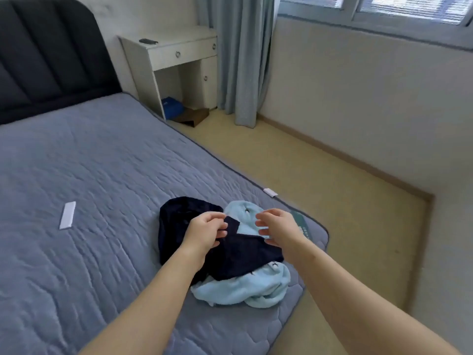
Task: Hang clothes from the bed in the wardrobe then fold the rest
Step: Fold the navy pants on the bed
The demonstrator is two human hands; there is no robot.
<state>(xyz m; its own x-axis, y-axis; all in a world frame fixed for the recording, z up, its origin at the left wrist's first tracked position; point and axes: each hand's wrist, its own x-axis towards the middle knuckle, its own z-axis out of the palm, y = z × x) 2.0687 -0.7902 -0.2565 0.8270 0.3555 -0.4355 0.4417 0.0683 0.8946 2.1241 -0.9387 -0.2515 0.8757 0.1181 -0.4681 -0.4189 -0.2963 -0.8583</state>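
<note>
While the left hand (pixel 204 231) pinches an edge of the navy garment (pixel 230 257) at the bed's (pixel 102 175) near right corner, the right hand (pixel 276 226) hovers with relaxed fingers, holding nothing. Lifting now could drag the tangled light-blue garment (pixel 243 290) off the edge.

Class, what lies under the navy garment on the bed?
A light blue garment shows under the navy garment, poking out at two edges. Its middle is covered; anything else beneath is hidden.
</note>
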